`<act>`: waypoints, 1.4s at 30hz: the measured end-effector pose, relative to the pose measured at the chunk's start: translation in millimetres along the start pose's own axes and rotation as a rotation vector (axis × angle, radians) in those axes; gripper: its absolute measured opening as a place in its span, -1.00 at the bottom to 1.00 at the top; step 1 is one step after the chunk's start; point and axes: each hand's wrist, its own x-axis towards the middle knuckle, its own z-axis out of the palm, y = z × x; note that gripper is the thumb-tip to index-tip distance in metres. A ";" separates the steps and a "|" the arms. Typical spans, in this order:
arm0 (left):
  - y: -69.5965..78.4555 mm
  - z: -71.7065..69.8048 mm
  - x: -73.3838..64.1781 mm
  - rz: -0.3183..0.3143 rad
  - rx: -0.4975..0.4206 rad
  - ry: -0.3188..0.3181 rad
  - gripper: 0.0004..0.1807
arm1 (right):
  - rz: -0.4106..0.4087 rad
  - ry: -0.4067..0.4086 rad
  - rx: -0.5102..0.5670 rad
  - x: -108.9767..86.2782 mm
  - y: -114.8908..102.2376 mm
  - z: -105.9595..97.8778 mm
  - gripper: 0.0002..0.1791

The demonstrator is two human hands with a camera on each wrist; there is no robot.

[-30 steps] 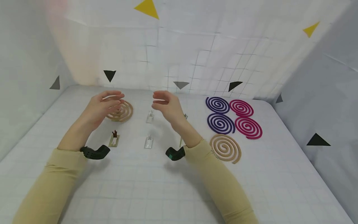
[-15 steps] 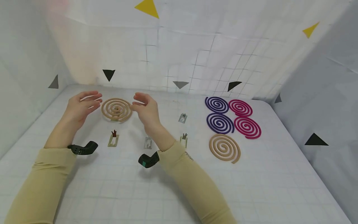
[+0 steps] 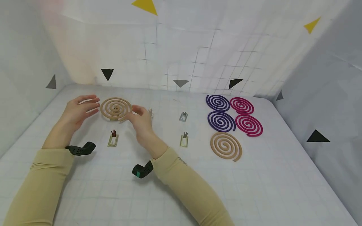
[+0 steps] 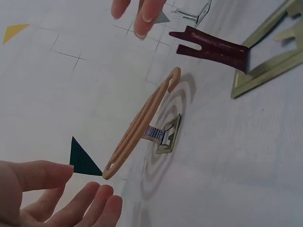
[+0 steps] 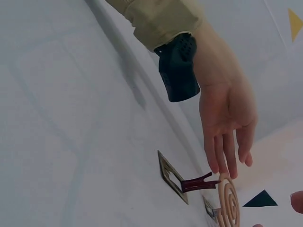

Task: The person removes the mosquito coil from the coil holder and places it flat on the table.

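A tan mosquito coil (image 3: 116, 108) sits raised on a small metal stand (image 4: 154, 134) at the back left. My left hand (image 3: 77, 111) is beside its left edge, fingers loosely extended. In the left wrist view its thumb and fingertips are close to the rim, with a small gap. On the other side, my right hand (image 3: 142, 124) has its thumb and fingers parted near the coil's right rim. In front of the coil stands a brass-coloured stand with a dark red forked prong (image 3: 113, 138).
Two more stands, a silver one (image 3: 183, 117) and a brass-edged one (image 3: 184, 140), lie right of centre. Another stand (image 3: 151, 112) is partly hidden by my right hand. Further right lie purple coils (image 3: 221, 121), pink coils (image 3: 249, 125) and a tan coil (image 3: 225, 145).
Both hands have moved left, from in front of and right of the raised coil to its two sides. My right hand has also come lower and nearer the rim. The coil stays in place.
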 end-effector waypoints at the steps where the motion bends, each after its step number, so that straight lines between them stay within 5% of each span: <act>1: -0.4 0.1 0.6 -0.004 0.014 -0.004 -0.60 | 0.017 0.000 0.007 0.3 2.7 1.2 -0.45; 12: -9.9 3.9 4.2 0.025 -0.174 -0.031 -0.58 | 0.122 -0.033 -0.016 1.3 21.3 3.6 -0.33; 21: -17.2 8.0 7.2 0.041 -0.144 0.003 -0.60 | 0.103 -0.033 0.126 6.3 23.6 5.6 -0.34; 31: -17.3 12.9 6.5 0.018 -0.085 0.052 -0.52 | 0.109 -0.051 0.156 7.7 24.1 3.6 -0.36; 42: -18.7 13.4 6.7 0.021 -0.215 0.008 -0.61 | 0.117 -0.097 0.163 8.2 23.8 -1.1 -0.41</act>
